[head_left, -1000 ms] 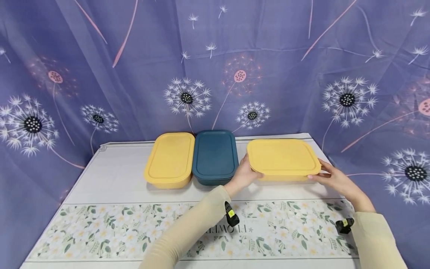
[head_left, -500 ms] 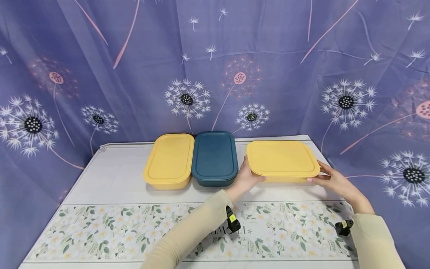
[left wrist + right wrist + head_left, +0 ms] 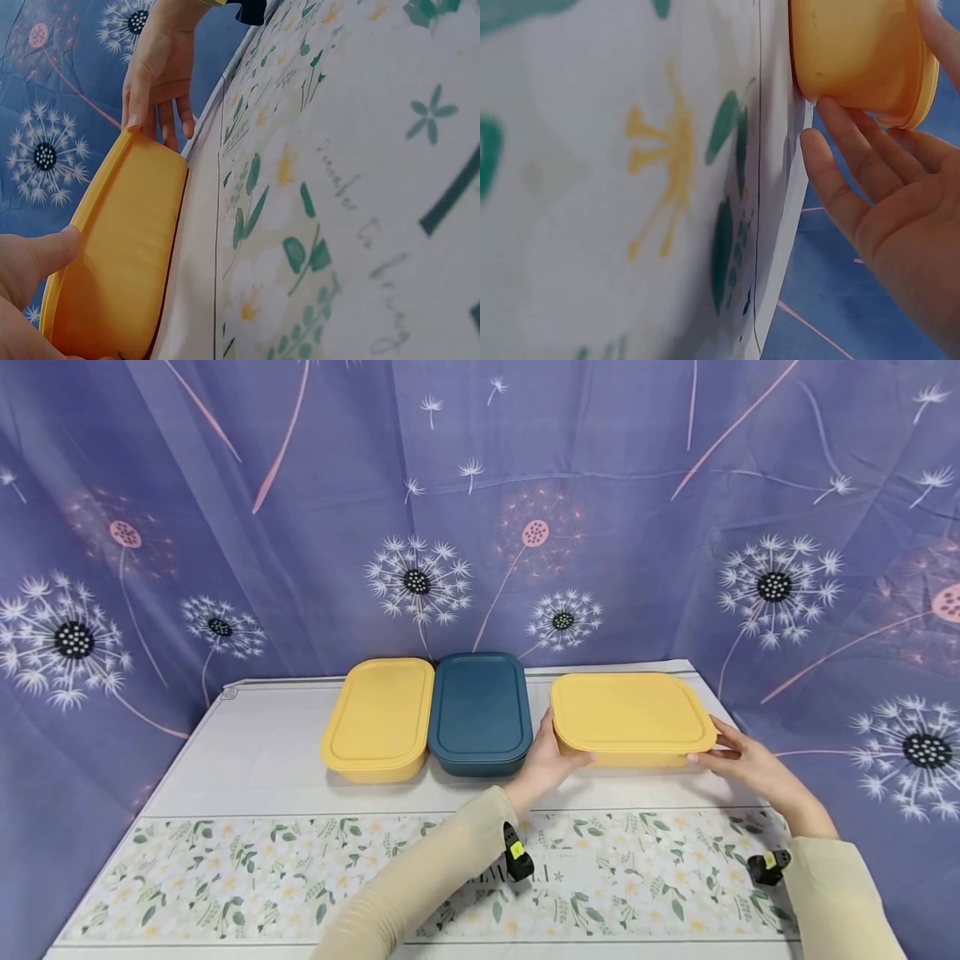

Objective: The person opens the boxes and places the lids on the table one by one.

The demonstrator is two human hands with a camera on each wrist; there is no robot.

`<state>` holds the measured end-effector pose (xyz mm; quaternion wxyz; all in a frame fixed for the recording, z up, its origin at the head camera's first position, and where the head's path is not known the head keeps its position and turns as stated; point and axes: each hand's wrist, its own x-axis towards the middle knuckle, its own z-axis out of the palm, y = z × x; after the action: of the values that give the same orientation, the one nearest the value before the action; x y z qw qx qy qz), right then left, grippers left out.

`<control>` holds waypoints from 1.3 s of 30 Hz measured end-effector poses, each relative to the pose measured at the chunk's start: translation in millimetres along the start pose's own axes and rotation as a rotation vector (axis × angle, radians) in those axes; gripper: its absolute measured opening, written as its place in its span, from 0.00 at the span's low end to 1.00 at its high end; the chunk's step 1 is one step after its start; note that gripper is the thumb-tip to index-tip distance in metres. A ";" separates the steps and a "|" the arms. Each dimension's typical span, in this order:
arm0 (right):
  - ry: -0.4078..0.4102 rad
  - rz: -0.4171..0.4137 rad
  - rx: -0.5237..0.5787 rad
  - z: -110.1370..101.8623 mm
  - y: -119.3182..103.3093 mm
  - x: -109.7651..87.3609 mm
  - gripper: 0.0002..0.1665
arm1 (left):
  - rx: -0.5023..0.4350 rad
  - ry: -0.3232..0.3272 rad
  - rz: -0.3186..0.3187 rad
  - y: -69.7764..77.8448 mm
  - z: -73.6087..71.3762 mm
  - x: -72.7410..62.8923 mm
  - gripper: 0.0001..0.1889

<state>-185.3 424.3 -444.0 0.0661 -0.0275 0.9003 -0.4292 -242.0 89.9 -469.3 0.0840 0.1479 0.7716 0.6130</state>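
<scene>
Before purple dandelion curtain [image 3: 637,518], at white tabletop [image 3: 262,743]: pinching rightmost yellow container [image 3: 633,714] at opposite ends with left hand [image 3: 546,763] and right hand [image 3: 750,767], near blue container [image 3: 480,710].

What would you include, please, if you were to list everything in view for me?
Left yellow container: one, yellow, lidded, left of the blue one
Blue container: one, dark blue, lidded, between the yellow ones
Right yellow container: one, yellow, lidded, between the hands
Tablecloth: one, white, over the table
Floral band: one, white, green and yellow, across the tablecloth
Backdrop: one, purple-blue with dandelions, behind and beside the table
Wrist devices: two, black with yellow patches, one per wrist
Sleeves: two, cream, on both forearms
Left hand: one, bare, holding the right yellow container's left end
Right hand: one, bare, holding its right end
</scene>
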 end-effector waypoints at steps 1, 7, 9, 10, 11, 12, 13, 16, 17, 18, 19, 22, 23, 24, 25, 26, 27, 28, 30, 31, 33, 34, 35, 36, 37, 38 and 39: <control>0.002 0.002 -0.007 0.0 0.0 -0.1 0.55 | 0.001 0.001 -0.003 -0.1 0.0 -0.4 0.57; -0.002 0.009 -0.006 0.2 1.9 -0.7 0.55 | -0.016 -0.011 -0.007 0.2 -0.4 -3.0 0.58; 0.003 0.005 -0.001 -0.2 2.7 0.0 0.54 | -0.023 -0.015 0.006 0.7 -0.9 -2.1 0.57; 0.005 0.004 0.000 -0.2 3.2 -0.1 0.54 | -0.025 -0.014 0.010 0.7 -0.9 -1.9 0.57; 0.008 0.003 0.003 -0.3 3.8 -0.1 0.55 | -0.024 -0.012 0.012 0.7 -0.9 -1.7 0.57; 0.011 0.002 0.007 -0.3 4.3 0.2 0.54 | -0.025 -0.010 0.014 0.7 -1.0 -1.3 0.57; 0.014 0.002 0.011 -0.3 4.9 0.5 0.54 | -0.030 -0.011 0.015 0.8 -1.0 -1.0 0.57; 0.012 0.007 0.019 -0.3 6.7 0.7 0.54 | -0.030 -0.003 0.024 1.4 -0.5 -0.9 0.57; 0.010 0.008 0.018 -0.2 7.2 0.6 0.54 | -0.023 -0.001 0.024 1.7 -0.2 -1.3 0.57; 0.007 0.010 0.016 -0.3 7.6 0.3 0.54 | -0.014 0.003 0.026 2.0 0.1 -1.7 0.57; 0.005 0.013 0.012 -0.4 7.7 -0.3 0.54 | -0.009 0.007 0.033 2.4 0.6 -2.2 0.57; 0.004 0.010 -0.007 -0.8 6.8 -1.8 0.54 | -0.001 0.015 0.053 3.9 1.8 -3.8 0.56; 0.005 0.007 -0.011 -1.0 6.3 -2.5 0.54 | 0.002 0.018 0.051 4.3 2.2 -4.5 0.56; 0.004 0.004 -0.010 -1.1 5.5 -3.1 0.53 | 0.004 0.021 0.051 4.5 2.5 -5.1 0.56; 0.005 -0.001 -0.010 -1.5 4.4 -3.6 0.53 | 0.006 0.025 0.048 4.9 2.7 -5.8 0.56; 0.005 -0.005 -0.008 -1.8 3.3 -4.1 0.53 | 0.013 0.028 0.039 5.3 2.9 -6.5 0.56; 0.003 -0.006 -0.004 -2.1 2.3 -4.8 0.53 | 0.022 0.033 0.036 5.6 3.2 -7.4 0.57; 0.002 -0.008 -0.003 -2.3 1.6 -5.3 0.53 | 0.029 0.035 0.027 5.9 3.2 -8.5 0.57; 0.000 -0.006 -0.002 -2.4 0.4 -6.1 0.53 | 0.045 0.040 0.018 6.4 3.4 -10.5 0.58; -0.002 -0.004 -0.003 -2.5 0.1 -6.5 0.54 | 0.049 0.040 0.019 6.4 3.3 -11.5 0.58; -0.007 -0.001 -0.003 -2.8 0.2 -7.1 0.54 | 0.046 0.033 0.026 6.8 2.7 -13.5 0.58; -0.009 0.001 -0.002 -2.9 0.3 -7.4 0.54 | 0.043 0.028 0.026 6.8 2.4 -14.2 0.58; -0.011 0.003 0.001 -2.9 0.2 -7.7 0.55 | 0.043 0.025 0.028 6.8 2.3 -14.7 0.58; -0.015 0.004 0.008 -2.9 0.3 -7.7 0.55 | 0.038 0.021 0.032 6.5 2.2 -14.9 0.58; -0.019 0.003 0.020 -2.7 0.1 -7.6 0.55 | 0.035 0.017 0.036 6.4 2.1 -15.1 0.58; -0.022 0.001 0.033 -2.5 0.0 -7.4 0.55 | 0.033 0.015 0.038 6.3 2.0 -15.1 0.58; -0.023 0.001 0.040 -2.0 -0.7 -7.3 0.55 | 0.033 0.015 0.038 6.2 2.0 -15.1 0.58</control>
<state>-178.4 426.2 -441.5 0.0772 -0.0305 0.8907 -0.4470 -226.4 87.9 -464.6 0.0641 0.1595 0.7791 0.6029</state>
